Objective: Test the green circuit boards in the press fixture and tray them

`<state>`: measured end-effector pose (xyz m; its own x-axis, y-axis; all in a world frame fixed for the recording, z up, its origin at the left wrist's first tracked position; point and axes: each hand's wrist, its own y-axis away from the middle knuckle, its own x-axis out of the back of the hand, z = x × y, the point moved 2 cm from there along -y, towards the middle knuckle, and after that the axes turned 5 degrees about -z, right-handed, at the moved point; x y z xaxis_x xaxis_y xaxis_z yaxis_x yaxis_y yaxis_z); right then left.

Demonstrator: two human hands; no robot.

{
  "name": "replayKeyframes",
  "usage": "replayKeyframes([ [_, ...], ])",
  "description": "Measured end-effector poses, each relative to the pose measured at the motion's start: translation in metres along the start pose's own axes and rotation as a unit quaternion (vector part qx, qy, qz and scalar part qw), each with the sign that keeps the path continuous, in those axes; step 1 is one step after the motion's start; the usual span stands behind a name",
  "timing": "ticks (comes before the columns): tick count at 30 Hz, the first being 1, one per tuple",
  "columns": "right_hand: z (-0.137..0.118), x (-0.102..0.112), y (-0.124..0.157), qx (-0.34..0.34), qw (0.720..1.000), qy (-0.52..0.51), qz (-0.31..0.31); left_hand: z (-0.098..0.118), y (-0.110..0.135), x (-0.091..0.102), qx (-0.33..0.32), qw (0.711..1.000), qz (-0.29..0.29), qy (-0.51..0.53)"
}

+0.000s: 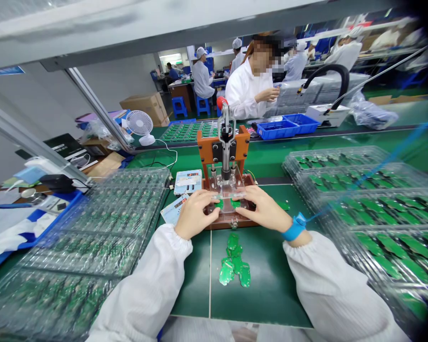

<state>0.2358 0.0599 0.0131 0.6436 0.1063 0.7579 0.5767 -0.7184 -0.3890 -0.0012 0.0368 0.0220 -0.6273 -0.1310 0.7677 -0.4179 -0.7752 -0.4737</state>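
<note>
Directly ahead stands a hand-operated toggle press with an orange frame, a red-tipped lever and a clear plate over a brown base. My left hand is at the left side of the base, thumb and fingers closed about a small green circuit board. From the right side, my right hand has its thumb and fingers at a second green circuit board. The fingertips are partly hidden by the clear plate. A blue wrist strap circles my right wrist. Several loose green boards lie in front of the press.
Clear trays of boards fill the left side; stacked trays of green boards stand right. Two light-blue display boxes sit left of the press. Behind are a white fan, blue bins and a co-worker. A blue cord crosses right.
</note>
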Motion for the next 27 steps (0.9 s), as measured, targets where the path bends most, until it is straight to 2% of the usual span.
replayKeyframes([
  [7,-0.001,-0.002,0.003,0.005,0.999,-0.028,0.023,0.0,0.001,-0.002,-0.014,1.0,-0.003,-0.015],
  [10,-0.001,0.004,0.004,-0.008,0.997,-0.038,0.071,0.004,0.004,-0.002,-0.018,1.0,0.011,-0.018],
  [13,-0.002,0.026,-0.003,-0.046,0.983,-0.044,0.174,0.017,0.012,-0.005,-0.034,0.996,0.084,0.004],
  [15,-0.007,0.048,-0.016,-0.063,0.966,-0.051,0.247,0.031,0.019,-0.013,-0.081,0.99,0.11,0.025],
  [17,-0.015,0.074,-0.04,-0.043,0.95,-0.063,0.303,0.044,0.026,-0.026,-0.157,0.984,0.081,0.029],
  [19,-0.024,0.097,-0.073,0.002,0.941,-0.062,0.331,0.052,0.03,-0.04,-0.223,0.974,0.027,0.02],
  [21,-0.03,0.115,-0.113,0.018,0.946,-0.045,0.319,0.054,0.033,-0.051,-0.251,0.968,-0.018,0.008],
  [24,-0.031,0.132,-0.173,-0.04,0.97,-0.096,0.218,0.048,0.035,-0.059,-0.252,0.967,-0.048,-0.005],
  [27,-0.046,0.145,-0.205,-0.046,0.974,-0.174,0.141,0.045,0.036,-0.06,-0.247,0.968,-0.053,-0.01],
])
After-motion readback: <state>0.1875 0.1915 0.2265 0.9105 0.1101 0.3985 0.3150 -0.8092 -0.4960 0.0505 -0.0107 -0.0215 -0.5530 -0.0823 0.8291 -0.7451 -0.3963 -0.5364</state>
